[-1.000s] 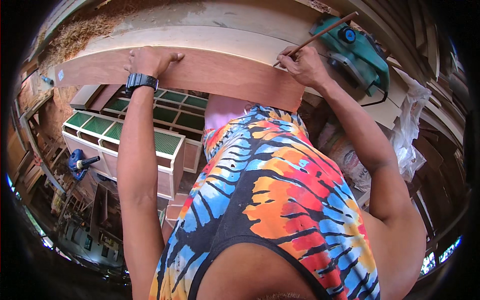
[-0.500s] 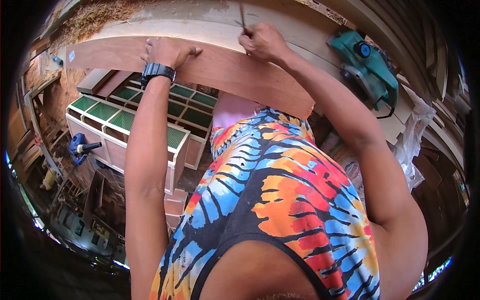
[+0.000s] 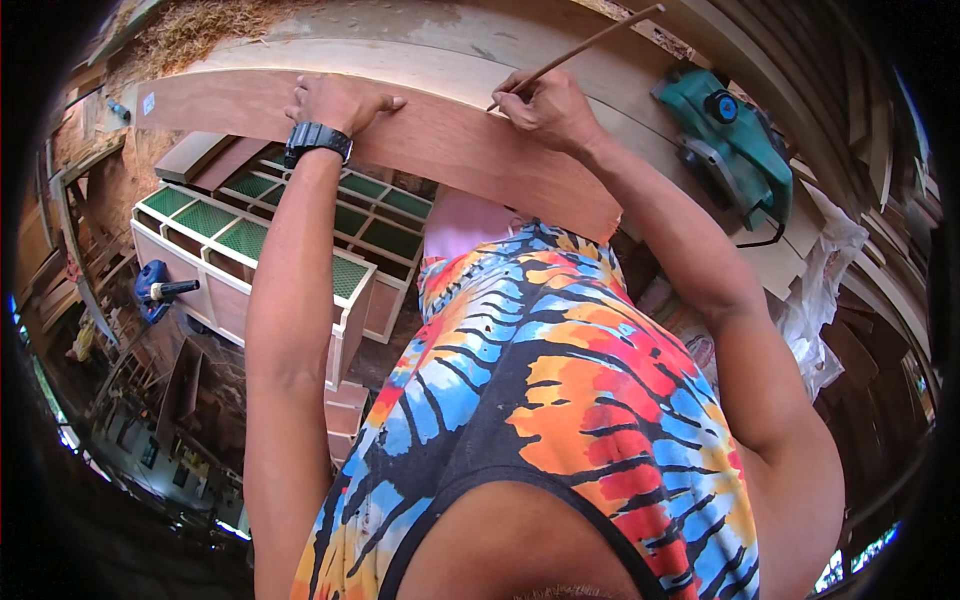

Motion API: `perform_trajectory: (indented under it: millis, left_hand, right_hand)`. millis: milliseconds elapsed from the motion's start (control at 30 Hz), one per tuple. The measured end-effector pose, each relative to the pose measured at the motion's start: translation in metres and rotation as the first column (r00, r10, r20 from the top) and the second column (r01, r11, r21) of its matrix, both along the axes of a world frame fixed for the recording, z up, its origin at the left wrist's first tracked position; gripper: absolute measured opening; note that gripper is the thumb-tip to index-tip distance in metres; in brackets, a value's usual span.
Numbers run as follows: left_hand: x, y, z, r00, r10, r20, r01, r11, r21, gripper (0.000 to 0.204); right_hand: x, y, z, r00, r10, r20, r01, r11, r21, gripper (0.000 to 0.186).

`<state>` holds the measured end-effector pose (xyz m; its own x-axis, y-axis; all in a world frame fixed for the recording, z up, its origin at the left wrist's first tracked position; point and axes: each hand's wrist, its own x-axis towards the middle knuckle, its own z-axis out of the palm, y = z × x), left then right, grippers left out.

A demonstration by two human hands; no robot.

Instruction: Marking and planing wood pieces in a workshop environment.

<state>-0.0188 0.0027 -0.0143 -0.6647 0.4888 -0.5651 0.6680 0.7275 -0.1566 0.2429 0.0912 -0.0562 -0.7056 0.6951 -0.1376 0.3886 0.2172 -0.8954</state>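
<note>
A long reddish-brown board (image 3: 440, 142) lies across the front of a pale wooden workbench (image 3: 400, 45). My left hand (image 3: 335, 106), with a black watch (image 3: 318, 143) on its wrist, presses on the board, fingers over its far edge and thumb stretched to the right. Farther right, my right hand (image 3: 550, 110) pinches a thin brown pencil (image 3: 590, 48). The pencil slants up to the right, and its lower tip is at the board's far edge. What the tip touches is too small to make out.
A green electric planer (image 3: 735, 145) sits at the right, beside a crumpled clear plastic bag (image 3: 818, 300). Pale-framed wooden crates with green mesh (image 3: 245, 238) stand below the bench at left, near a blue power tool (image 3: 155, 292). Wood shavings (image 3: 195, 40) are heaped at the far left.
My right hand has shifted slightly right and turned, so the pencil now leans over to the right instead of standing nearly upright. My left hand stays in place on the board.
</note>
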Motion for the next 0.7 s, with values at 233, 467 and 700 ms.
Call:
perform_trajectory:
  millis: [233, 467, 700]
  left_hand:
    - [0.000, -0.003, -0.007, 0.998, -0.028, -0.056, 0.029, 0.999, 0.018, 0.116]
    - [-0.002, -0.004, -0.005, 1.000, 0.005, -0.007, -0.005, 1.000, 0.026, 0.121]
    - [0.007, -0.010, -0.011, 1.000, -0.014, -0.002, 0.014, 0.998, 0.059, 0.123]
  right_hand:
    - [0.017, -0.003, -0.005, 0.991, 0.084, 0.107, -0.095, 0.990, 0.103, 0.019]
    - [0.103, -0.001, 0.020, 0.971, 0.057, 0.233, -0.082, 0.992, 0.096, 0.014]
    - [0.088, -0.002, 0.021, 0.986, 0.035, 0.165, -0.041, 0.999, 0.033, 0.014]
